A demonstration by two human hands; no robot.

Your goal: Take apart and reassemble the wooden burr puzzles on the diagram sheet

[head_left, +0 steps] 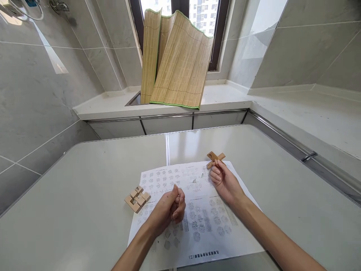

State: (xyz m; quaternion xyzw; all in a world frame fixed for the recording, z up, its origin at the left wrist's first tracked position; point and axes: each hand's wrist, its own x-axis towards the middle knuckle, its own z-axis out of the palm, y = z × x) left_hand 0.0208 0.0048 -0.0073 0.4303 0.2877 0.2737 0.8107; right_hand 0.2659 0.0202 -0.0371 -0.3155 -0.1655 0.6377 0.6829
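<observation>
My right hand pinches crossed wooden puzzle pieces between thumb and fingertips, above the far right corner of a printed sheet. A dark mark shows on one of the pieces. Over the middle of the sheet, my left hand is closed, its fingers curled in and the thumb on top; nothing shows in it. To its left lies a flat group of interlocked wooden puzzle pieces, partly on the sheet's left edge, with a number on one piece. Small diagrams cover the sheet, and its title reads upside down.
The sheet lies on a pale, glossy table with a seam down the middle. Behind the table are a metal rail and a white ledge. A folded bamboo mat leans at the window. Grey tiled walls stand around.
</observation>
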